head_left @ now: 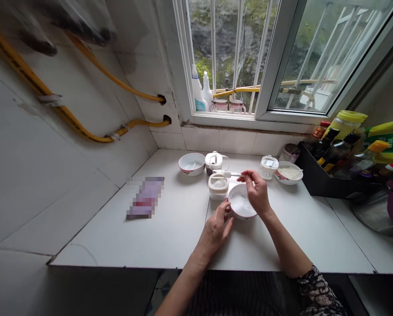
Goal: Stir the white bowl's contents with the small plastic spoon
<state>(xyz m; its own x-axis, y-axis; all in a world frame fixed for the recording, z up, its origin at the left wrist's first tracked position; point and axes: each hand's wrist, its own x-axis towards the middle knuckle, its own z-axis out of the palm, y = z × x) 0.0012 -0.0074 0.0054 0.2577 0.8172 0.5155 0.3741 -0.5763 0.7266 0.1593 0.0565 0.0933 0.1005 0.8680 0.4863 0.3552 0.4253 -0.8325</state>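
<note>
My right hand [256, 189] pinches the thin handle of a small white spoon [231, 174]. The spoon lies level above a clear-sided seasoning jar [218, 189] with a pale rim and whitish contents; whether it carries anything is too small to tell. My left hand [218, 226] steadies a white bowl [241, 210] by its left side, fingers at the rim. White stuff shows inside this bowl, partly hidden by my right hand. Behind the jar stands another seasoning jar [213, 162] with dark contents and its clear lid raised.
A flower-patterned bowl [192, 164] with a spoon in it stands at the back left. Toward the right are a lidded jar [269, 166], a bowl of pale powder [289, 173], a black bottle box [328, 177] and a pot [374, 215]. A blurred purple packet [146, 197] lies left.
</note>
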